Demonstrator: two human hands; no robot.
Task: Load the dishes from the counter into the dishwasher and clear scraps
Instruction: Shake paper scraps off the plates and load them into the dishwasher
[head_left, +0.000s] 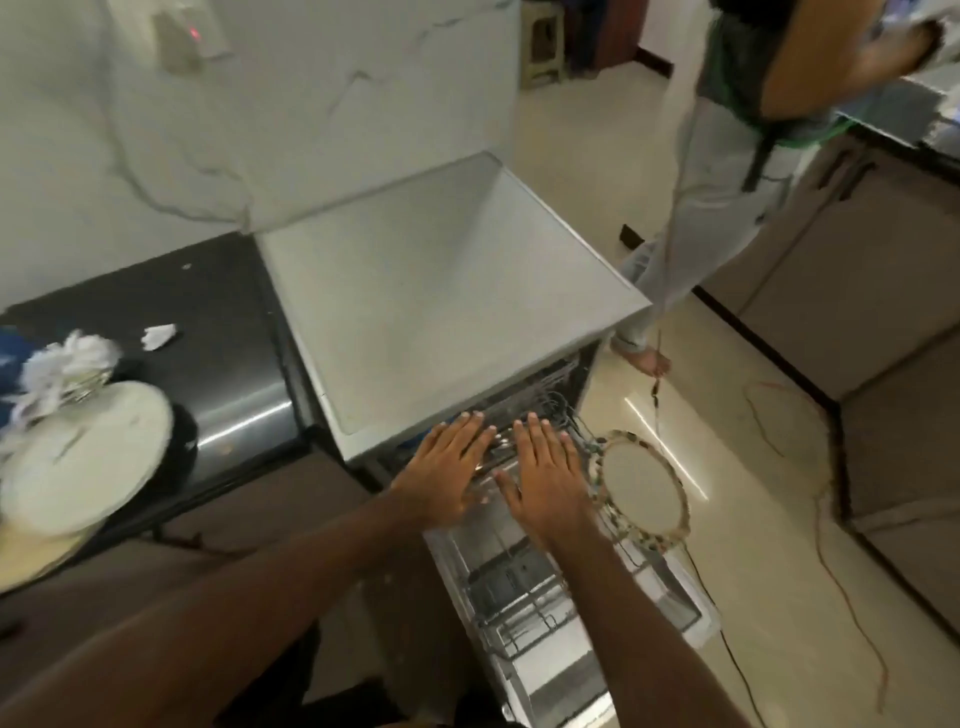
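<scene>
The dishwasher (441, 291) stands open, its door down and wire racks (524, 587) pulled out below me. My left hand (447, 467) and my right hand (545, 473) lie flat side by side, fingers straight, over the upper rack, holding nothing. A plate with a patterned rim (641, 488) stands on edge in the rack just right of my right hand. On the dark counter (218, 322) at the left lies a white plate (83, 457), with crumpled white paper scraps (67, 369) behind it and one loose scrap (158, 335).
Another person (727, 171) stands on the tiled floor at the right of the dishwasher, by a second counter (904, 109). Cables (831, 561) trail across the floor. Brown cabinets line the right side. A stool stands far back.
</scene>
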